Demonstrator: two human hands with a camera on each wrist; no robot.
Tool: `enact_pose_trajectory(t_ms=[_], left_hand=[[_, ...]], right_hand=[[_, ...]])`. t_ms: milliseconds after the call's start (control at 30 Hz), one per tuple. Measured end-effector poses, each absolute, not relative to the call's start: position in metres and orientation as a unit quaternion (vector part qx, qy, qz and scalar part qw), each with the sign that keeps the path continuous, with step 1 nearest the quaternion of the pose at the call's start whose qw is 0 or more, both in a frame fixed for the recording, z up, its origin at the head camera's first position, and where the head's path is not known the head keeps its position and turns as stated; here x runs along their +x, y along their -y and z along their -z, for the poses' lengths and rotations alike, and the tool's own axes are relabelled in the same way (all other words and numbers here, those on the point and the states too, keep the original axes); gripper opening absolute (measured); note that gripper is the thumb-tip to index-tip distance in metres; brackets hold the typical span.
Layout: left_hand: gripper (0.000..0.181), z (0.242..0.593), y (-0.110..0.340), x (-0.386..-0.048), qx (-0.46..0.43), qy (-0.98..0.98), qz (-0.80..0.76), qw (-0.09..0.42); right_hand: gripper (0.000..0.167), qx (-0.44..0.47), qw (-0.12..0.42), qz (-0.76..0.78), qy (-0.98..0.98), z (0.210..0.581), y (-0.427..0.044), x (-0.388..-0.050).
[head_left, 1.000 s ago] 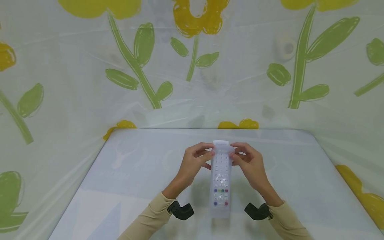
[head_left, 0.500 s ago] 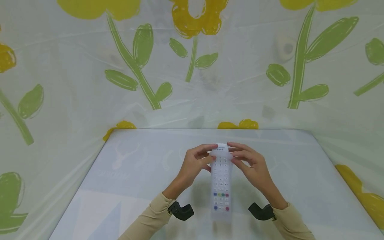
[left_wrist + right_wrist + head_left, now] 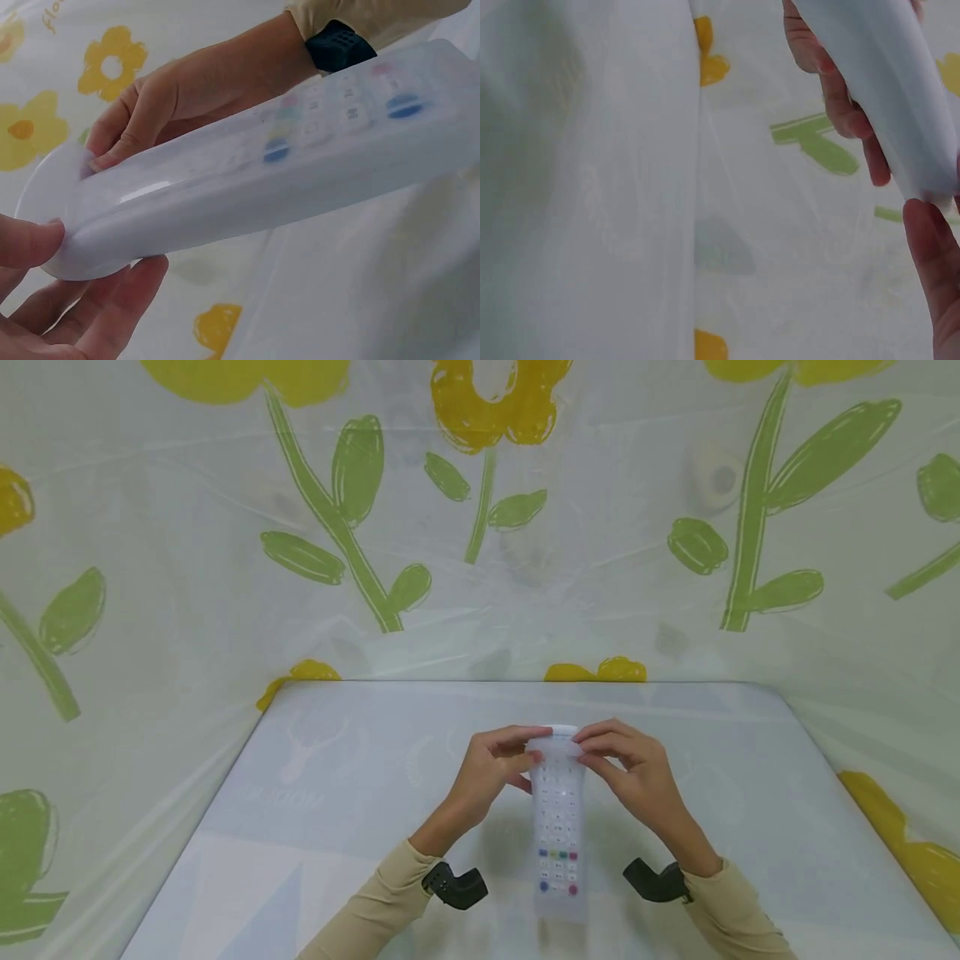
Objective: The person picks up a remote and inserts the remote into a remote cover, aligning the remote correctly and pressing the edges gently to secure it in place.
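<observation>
A white remote control (image 3: 558, 814) with coloured buttons sits inside a translucent soft sleeve cover (image 3: 560, 907), held up over the table. Its white far end (image 3: 564, 730) sticks out past the flared rim of the cover (image 3: 45, 202). My left hand (image 3: 486, 772) pinches the rim on the left, thumb on the front and fingers behind. On the other side my right hand (image 3: 633, 768) pinches the rim between thumb and fingers near the remote's end. The right wrist view shows the smooth back of the cover (image 3: 892, 82), with fingertips of both hands around it.
A pale table (image 3: 360, 777) lies beneath the hands. Behind it hangs a white curtain (image 3: 600, 527) printed with yellow flowers and green leaves. Dark wrist cameras (image 3: 456, 887) are strapped over beige sleeves (image 3: 375, 902).
Remote and cover have come slightly closer to the person and a little right. The right fingers have shifted at the far end, and both hands still hold the rim.
</observation>
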State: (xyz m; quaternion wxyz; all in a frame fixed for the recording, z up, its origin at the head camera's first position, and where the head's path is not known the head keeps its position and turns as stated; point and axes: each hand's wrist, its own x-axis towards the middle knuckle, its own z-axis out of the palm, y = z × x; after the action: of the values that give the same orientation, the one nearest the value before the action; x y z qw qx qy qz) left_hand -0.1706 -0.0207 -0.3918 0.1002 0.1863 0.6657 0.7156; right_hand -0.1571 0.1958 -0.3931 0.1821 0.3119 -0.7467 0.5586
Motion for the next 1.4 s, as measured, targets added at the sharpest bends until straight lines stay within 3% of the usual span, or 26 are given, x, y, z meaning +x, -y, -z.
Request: enact_pose_trajectory(t_ms=[167,400,533,800,933,1133,1400], left_hand=[[0.029,0.392,0.019,-0.171,0.182,-0.664,-0.719,0.094],[0.029,0.396,0.020,-0.170,0.180,-0.667,-0.716,0.096],[0.031,0.400,0.022,-0.169,0.172,-0.670,-0.717,0.087],[0.026,0.399,0.023,-0.163,0.185,-0.693,-0.696,-0.005],[0.023,0.397,0.022,-0.160,0.174,-0.708,-0.684,-0.027],[0.021,0.380,0.021,-0.152,0.148,-0.708,-0.690,-0.028],[0.021,0.367,0.018,-0.150,0.106,-0.686,-0.720,-0.014]], right_hand=[[0.023,0.267,0.188,-0.554,0.766,0.393,-0.193,-0.153],[0.030,0.253,0.096,-0.619,0.737,0.395,-0.196,-0.156],[0.029,0.238,0.082,-0.630,0.735,0.395,-0.196,-0.157],[0.032,0.234,0.064,-0.634,0.735,0.400,-0.192,-0.156],[0.031,0.236,0.069,-0.632,0.735,0.404,-0.189,-0.154],[0.032,0.219,0.058,-0.625,0.747,0.407,-0.184,-0.150],[0.052,0.148,-0.015,-0.632,0.760,0.401,-0.177,-0.147]])
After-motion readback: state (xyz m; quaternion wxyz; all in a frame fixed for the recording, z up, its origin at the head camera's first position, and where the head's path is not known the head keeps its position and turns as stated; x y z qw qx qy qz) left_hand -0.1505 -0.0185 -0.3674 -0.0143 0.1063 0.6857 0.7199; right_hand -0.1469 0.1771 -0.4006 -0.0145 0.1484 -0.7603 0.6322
